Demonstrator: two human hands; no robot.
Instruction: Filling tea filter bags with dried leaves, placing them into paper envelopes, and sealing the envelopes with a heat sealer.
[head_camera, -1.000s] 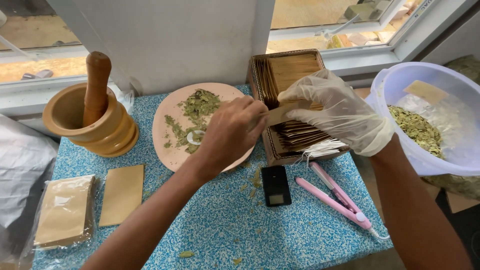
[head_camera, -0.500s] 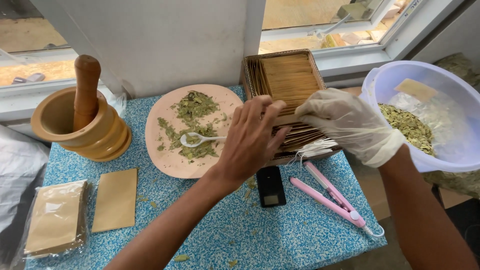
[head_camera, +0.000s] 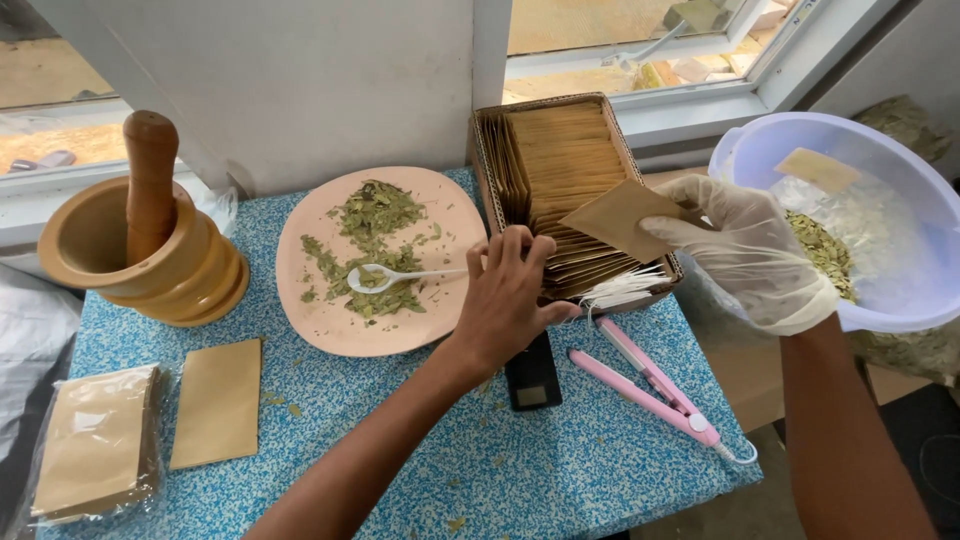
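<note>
My gloved right hand (head_camera: 750, 250) pinches one brown paper pouch (head_camera: 620, 218) above the cardboard box (head_camera: 490, 125) at far right, while my left hand (head_camera: 505, 300), fingers apparently half-curled, rests on the stacked pouches (head_camera: 560, 160); a slipping grip risks dropping it onto the leaf-strewn plate (head_camera: 330, 330).

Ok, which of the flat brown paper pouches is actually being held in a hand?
The flat brown paper pouch pinched by the gloved right hand above the box; the others stand packed inside or lie on the table.
</note>
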